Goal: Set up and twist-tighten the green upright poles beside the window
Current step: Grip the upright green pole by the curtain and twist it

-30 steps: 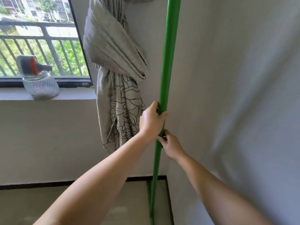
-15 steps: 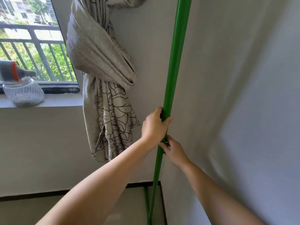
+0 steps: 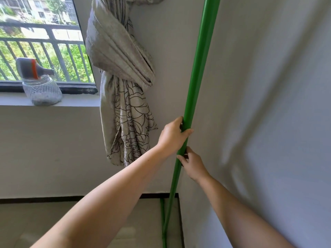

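A green upright pole stands in the room corner, running from the floor up out of the top of the view. Its upper section is thicker; a thinner lower section drops to the floor. My left hand is wrapped around the thick section just above the joint. My right hand grips the thinner section right below the joint, fingers behind the pole. A second thin green line, perhaps the pole's reflection, shows on the glossy floor beside its foot.
A knotted grey floral curtain hangs left of the pole. The window with a dark railing is at upper left; a clear spray bottle stands on the sill. A white wall fills the right. Glossy floor lies below.
The view has shifted slightly, so the window and bottle sit further right than half a second ago. Both hands stay on the pole at the joint; their grip has barely changed.
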`<state>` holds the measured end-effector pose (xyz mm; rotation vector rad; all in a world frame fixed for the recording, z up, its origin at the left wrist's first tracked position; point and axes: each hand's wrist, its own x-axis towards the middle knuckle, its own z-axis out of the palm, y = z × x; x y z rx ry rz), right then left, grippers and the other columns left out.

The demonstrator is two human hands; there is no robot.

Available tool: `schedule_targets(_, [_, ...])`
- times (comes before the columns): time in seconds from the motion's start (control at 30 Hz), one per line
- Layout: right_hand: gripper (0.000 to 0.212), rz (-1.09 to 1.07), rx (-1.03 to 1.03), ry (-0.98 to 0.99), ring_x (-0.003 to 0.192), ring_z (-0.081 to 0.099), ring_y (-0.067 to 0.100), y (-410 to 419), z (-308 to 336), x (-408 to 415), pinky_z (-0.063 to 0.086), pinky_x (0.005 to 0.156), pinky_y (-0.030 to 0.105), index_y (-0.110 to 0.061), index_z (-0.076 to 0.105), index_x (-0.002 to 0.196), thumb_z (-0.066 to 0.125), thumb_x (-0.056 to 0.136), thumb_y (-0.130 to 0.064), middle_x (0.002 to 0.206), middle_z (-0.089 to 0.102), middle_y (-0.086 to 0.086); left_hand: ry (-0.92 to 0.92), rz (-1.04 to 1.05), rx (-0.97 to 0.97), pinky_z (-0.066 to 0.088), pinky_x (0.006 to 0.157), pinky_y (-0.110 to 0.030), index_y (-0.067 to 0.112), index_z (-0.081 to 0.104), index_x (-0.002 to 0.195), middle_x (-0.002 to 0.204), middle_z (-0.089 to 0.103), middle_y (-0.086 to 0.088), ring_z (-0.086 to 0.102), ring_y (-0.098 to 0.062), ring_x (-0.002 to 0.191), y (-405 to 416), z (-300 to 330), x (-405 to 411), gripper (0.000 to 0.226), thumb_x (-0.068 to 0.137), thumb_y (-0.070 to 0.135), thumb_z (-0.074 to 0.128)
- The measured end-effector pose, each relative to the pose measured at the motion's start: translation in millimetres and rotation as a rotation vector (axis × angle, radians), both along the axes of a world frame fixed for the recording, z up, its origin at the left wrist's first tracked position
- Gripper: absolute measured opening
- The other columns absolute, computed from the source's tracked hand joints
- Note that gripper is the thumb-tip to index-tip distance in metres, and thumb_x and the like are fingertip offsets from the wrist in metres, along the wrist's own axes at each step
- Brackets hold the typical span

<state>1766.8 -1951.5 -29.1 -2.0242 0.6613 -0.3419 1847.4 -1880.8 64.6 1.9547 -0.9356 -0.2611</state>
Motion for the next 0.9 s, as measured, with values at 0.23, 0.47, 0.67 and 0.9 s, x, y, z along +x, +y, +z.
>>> schedule_targets(0.23, [0.026,-0.025,0.016,0.006,0.099,0.060,0.027,12,3,-6,0.047,0.081,0.030,-0.010,0.048,0.116,0.049,0.092,-0.021,0.104,0.061,0.009,-0.021,0.046,0.006,0.053,0.076,-0.046,0.010,0.053,0.098,0.096,0.064,-0.009,0.061,-0.030,0.083,6,-5,-6,0.029,0.082,0.032,0.060])
schedule_targets(0.47, [0.056,-0.057,0.032,-0.092,0.129,0.043,0.024,24,18,-18,0.039,0.104,0.037,-0.015,0.033,0.134,0.060,0.086,-0.025,0.141,0.044,0.007,0.098,-0.050,-0.052,0.048,0.089,-0.029,0.018,0.048,0.126,0.117,0.062,-0.005,0.060,-0.016,0.102,44,-3,-15,0.043,0.085,0.023,0.059])
schedule_targets(0.67, [0.067,0.045,-0.041,-0.337,0.137,0.031,0.009,72,28,-63,0.031,0.112,0.041,-0.038,0.023,0.140,0.057,0.082,-0.041,0.149,0.034,-0.005,0.113,0.067,-0.201,0.042,0.077,-0.003,0.033,0.053,0.116,0.108,0.065,0.007,0.059,0.002,0.094,170,-28,-53,0.033,0.086,0.021,0.058])
schedule_targets(0.9, [0.065,0.346,0.092,-0.339,0.129,0.037,-0.006,163,-7,-86,0.033,0.107,0.033,-0.056,0.027,0.131,0.060,0.075,-0.055,0.139,0.038,-0.030,0.290,0.494,-0.261,0.047,0.076,-0.009,0.035,0.055,0.113,0.102,0.069,0.009,0.062,-0.002,0.101,354,-83,-137,0.036,0.078,0.028,0.059])
